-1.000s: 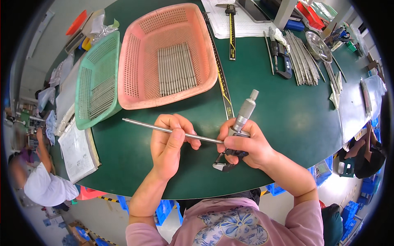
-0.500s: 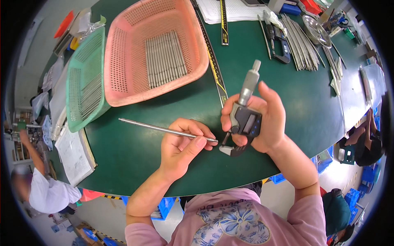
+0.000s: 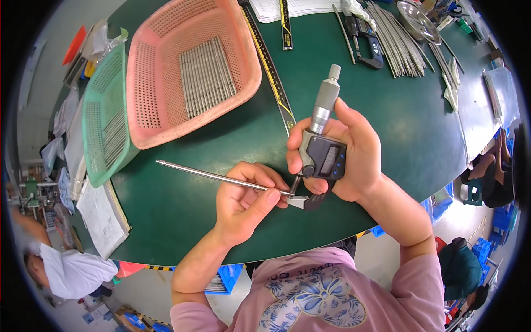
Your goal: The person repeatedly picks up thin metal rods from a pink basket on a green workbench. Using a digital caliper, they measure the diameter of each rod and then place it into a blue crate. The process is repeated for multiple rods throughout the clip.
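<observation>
From over the person's head, the change is at the middle of the frame. Half a second ago the rod's right end lay just beside the micrometer's gap; now the rod point(image 3: 204, 174) reaches that gap, by the pale lower tip of the micrometer point(image 3: 322, 155). To my eye the work has gone from two things held apart to rod and micrometer brought together at one spot. I can't tell whether the rod is touching both measuring faces.

The left hand point(image 3: 243, 210), just below centre, pinches the rod near its right end between thumb and fingers, leaving the long part sloping up toward the left. The right hand point(image 3: 358, 152), right of centre, is closed around the micrometer, display facing up, thumb lifted clear of the barrel.

At upper left, the pink basket point(image 3: 255, 83) holds a neat row of similar rods, with the green basket point(image 3: 93, 113) beside it. Toward upper right, a second micrometer point(image 3: 373, 52) and a sheaf of thin bars point(image 3: 395, 41) rest on the tabletop point(image 3: 415, 144).
</observation>
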A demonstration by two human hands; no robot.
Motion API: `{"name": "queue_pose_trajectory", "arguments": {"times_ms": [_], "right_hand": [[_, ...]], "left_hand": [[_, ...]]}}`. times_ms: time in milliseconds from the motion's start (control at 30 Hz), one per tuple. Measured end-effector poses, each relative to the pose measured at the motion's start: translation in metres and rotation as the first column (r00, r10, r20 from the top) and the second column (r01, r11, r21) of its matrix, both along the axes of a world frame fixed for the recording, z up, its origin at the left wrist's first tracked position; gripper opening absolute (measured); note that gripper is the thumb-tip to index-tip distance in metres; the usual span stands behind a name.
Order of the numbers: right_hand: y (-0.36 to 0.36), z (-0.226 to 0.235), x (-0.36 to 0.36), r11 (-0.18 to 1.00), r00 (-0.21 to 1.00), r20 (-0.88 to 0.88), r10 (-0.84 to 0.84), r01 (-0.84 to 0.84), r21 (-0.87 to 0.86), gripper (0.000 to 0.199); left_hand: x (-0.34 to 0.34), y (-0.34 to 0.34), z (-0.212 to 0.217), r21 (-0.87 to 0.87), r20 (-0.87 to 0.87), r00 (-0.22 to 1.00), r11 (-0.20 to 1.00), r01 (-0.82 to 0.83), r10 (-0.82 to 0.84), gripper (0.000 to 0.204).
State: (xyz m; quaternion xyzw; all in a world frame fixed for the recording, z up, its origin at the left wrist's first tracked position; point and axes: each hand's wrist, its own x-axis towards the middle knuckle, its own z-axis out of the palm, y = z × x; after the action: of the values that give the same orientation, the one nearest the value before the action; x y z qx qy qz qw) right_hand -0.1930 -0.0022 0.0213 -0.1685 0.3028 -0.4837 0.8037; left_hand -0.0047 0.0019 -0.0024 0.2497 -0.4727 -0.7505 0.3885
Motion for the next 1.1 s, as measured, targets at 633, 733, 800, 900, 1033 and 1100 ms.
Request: {"name": "queue_pose_trajectory", "arguments": {"times_ms": [633,733,800,900,1033,1100], "right_hand": [[0.0010,0.0032,0.0009,0.999,0.992,-0.126,-0.001,-0.005,-0.041,0.064],[0.0003,0.0051,0.0008,1.000,0.992,-0.126,0.020,-0.021,-0.005,0.065],[-0.0005,0.0041,0.0000,0.999,0.994,-0.101,0.036,-0.033,0.026,0.066],[-0.0009,0.0013,-0.0022,0.997,0.997,-0.053,0.048,-0.044,0.064,0.066],[-0.0009,0.0024,-0.0019,0.994,0.998,0.009,0.055,-0.056,0.089,0.065],[-0.0008,0.0022,-0.0008,0.995,0.999,0.012,0.050,-0.051,0.091,0.066]], "left_hand": [[0.0024,-0.0001,-0.0006,0.080,0.104,0.994,0.996,-0.027,0.019,0.016],[0.0012,-0.0010,0.0002,0.103,0.078,0.997,0.995,-0.019,0.011,0.016],[0.0001,-0.0006,0.0016,0.128,0.048,0.999,0.992,-0.007,0.000,0.015],[-0.0003,-0.0016,0.0008,0.120,0.012,1.000,0.993,0.016,-0.018,0.015],[0.0010,-0.0019,0.0022,0.099,-0.002,0.999,0.994,0.040,-0.040,0.015],[0.0018,-0.0021,0.0024,0.087,-0.007,0.998,0.995,0.057,-0.057,0.016]]}}
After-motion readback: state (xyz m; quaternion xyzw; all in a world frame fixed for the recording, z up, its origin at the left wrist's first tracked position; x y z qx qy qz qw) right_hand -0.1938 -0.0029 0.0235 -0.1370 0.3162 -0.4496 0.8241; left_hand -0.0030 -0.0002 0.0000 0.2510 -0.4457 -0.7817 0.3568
